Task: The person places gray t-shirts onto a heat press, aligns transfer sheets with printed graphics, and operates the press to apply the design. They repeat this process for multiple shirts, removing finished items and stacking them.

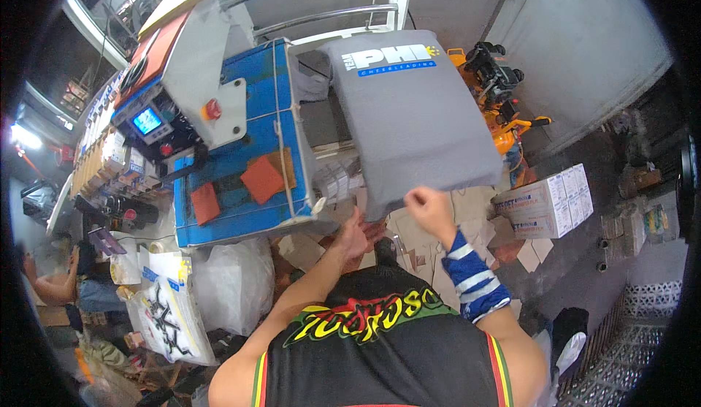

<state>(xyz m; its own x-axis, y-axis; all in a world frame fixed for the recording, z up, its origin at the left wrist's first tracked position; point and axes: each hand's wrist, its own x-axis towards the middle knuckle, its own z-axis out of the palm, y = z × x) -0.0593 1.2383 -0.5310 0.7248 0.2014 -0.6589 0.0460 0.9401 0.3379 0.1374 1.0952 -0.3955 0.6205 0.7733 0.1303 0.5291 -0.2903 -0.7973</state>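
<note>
A grey garment (420, 122) with a white, blue and yellow printed graphic is stretched flat over a platen beside the heat press. Just under its front edge is my left hand (358, 231), fingers extended and apart. My right hand (429, 204) is curled closed at that edge, farther right; whatever is inside it, if anything, is hidden. A blue padded board (255, 93) with orange pads (264, 182) lies left of the garment, by the press's control box (146, 120) with lit screen and red button.
Orange-and-black machinery (500, 115) stands behind the platen's right side. A printed carton (540, 210) and scattered cardboard (405, 224) are below. A plastic bag (234, 283) and printed sheets (168, 312) sit at lower left, where another person's arm (47, 283) shows. Metal rails (328, 16) run behind.
</note>
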